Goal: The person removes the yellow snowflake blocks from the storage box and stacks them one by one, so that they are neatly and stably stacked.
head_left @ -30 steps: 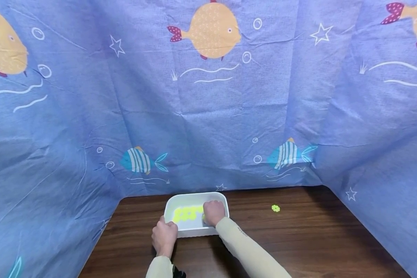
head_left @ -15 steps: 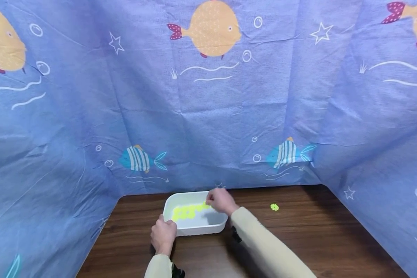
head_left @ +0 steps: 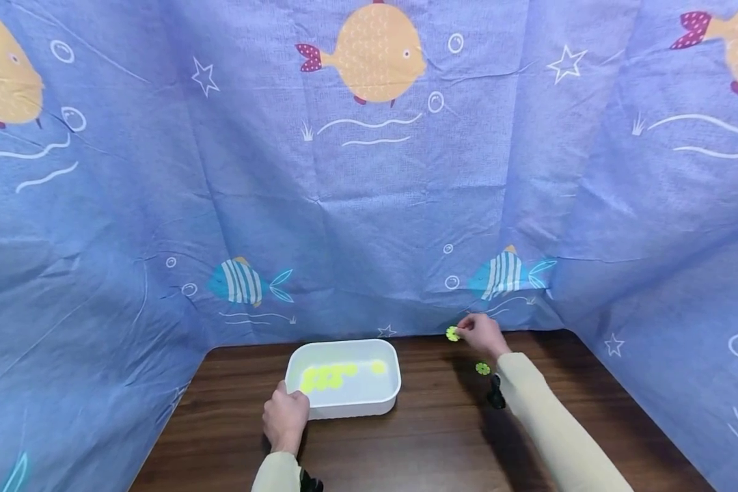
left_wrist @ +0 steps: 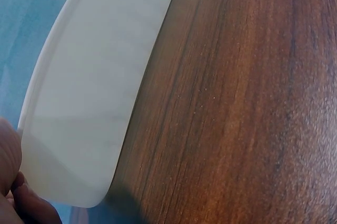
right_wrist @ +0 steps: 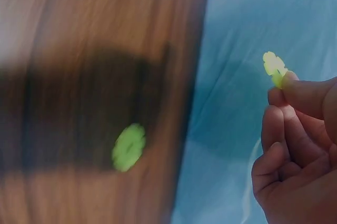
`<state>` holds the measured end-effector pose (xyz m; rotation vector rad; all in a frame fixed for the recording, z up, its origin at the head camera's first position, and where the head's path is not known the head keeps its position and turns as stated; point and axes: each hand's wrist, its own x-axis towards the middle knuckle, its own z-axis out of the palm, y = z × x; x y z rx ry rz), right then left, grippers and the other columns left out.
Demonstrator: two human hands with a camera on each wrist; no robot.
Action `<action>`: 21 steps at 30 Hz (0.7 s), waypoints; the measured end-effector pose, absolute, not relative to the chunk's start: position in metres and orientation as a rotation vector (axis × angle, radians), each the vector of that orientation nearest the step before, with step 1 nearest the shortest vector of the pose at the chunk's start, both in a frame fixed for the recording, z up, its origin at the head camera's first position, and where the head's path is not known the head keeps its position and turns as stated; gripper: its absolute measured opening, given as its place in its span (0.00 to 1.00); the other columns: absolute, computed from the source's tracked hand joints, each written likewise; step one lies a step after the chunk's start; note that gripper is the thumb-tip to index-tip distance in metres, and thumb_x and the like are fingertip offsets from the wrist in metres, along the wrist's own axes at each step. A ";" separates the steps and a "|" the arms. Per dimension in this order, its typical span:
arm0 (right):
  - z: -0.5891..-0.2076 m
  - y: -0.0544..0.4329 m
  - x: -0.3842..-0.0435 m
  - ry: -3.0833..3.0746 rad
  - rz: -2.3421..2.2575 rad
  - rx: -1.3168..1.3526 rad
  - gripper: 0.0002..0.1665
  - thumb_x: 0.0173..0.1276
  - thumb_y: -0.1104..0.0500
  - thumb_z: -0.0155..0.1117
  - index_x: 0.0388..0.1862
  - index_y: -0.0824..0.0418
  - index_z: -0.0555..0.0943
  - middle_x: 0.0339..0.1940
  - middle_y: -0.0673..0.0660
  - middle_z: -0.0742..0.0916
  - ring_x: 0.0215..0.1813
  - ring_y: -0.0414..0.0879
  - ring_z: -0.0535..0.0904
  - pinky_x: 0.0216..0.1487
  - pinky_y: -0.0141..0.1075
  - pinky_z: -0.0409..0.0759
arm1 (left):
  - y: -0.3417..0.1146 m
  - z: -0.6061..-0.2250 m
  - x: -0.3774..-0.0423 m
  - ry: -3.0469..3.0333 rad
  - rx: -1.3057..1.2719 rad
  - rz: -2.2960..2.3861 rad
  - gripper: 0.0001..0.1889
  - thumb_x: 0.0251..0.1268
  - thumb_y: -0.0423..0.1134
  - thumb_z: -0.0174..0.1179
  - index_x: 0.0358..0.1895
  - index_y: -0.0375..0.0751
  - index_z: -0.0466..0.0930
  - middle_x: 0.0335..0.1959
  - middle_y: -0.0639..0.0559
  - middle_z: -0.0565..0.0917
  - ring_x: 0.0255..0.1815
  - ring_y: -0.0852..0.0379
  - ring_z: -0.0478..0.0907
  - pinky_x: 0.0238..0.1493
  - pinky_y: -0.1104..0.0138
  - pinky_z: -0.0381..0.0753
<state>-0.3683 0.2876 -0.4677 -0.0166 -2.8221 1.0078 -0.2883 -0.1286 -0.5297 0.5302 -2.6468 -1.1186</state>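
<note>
Blue cloth (head_left: 369, 205) hangs up top.
Your left hand (head_left: 285, 418) grips one white tray (head_left: 359, 410), lower centre; your raised right hand (head_left: 484, 334) pinches one yellow flower (head_left: 452, 333), one loose flower (head_left: 482, 368) below.

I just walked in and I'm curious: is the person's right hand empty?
No, the right hand pinches a yellow-green flower-shaped piece between thumb and finger.

Left sleeve (head_left: 278, 474): cream, ending at the wrist; bottom of the frame, left of centre
Right sleeve (head_left: 556, 424): cream, matching, long; lower right of the frame
Left wrist device (head_left: 310, 482): black, small, partly cut off by the bottom edge
Right wrist device (head_left: 497, 393): black, compact, details too small to tell; lower right
Left hand (head_left: 285, 418), right hand (head_left: 484, 335): bare
</note>
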 end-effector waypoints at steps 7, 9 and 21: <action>-0.499 0.333 -0.354 -2.855 1.119 -0.185 0.10 0.65 0.59 0.67 0.36 0.65 0.87 0.34 0.57 0.89 0.38 0.49 0.82 0.40 0.41 0.78 | -0.129 -0.528 -0.287 -2.648 0.512 -1.123 0.28 0.66 0.35 0.47 0.68 0.22 0.68 0.55 0.18 0.78 0.34 0.36 0.79 0.40 0.43 0.78; -0.506 0.339 -0.351 -2.846 1.158 -0.233 0.10 0.64 0.59 0.67 0.36 0.66 0.87 0.33 0.56 0.88 0.35 0.47 0.82 0.37 0.38 0.78 | -0.128 -0.528 -0.287 -2.649 0.526 -1.119 0.29 0.66 0.35 0.46 0.68 0.22 0.68 0.55 0.18 0.78 0.36 0.34 0.80 0.41 0.43 0.78; -0.518 0.352 -0.346 -2.846 1.262 -0.314 0.09 0.66 0.61 0.66 0.36 0.68 0.87 0.33 0.57 0.89 0.30 0.45 0.81 0.34 0.36 0.77 | -0.126 -0.529 -0.290 -2.638 0.557 -1.113 0.29 0.65 0.35 0.46 0.69 0.23 0.68 0.56 0.18 0.78 0.40 0.29 0.81 0.41 0.42 0.79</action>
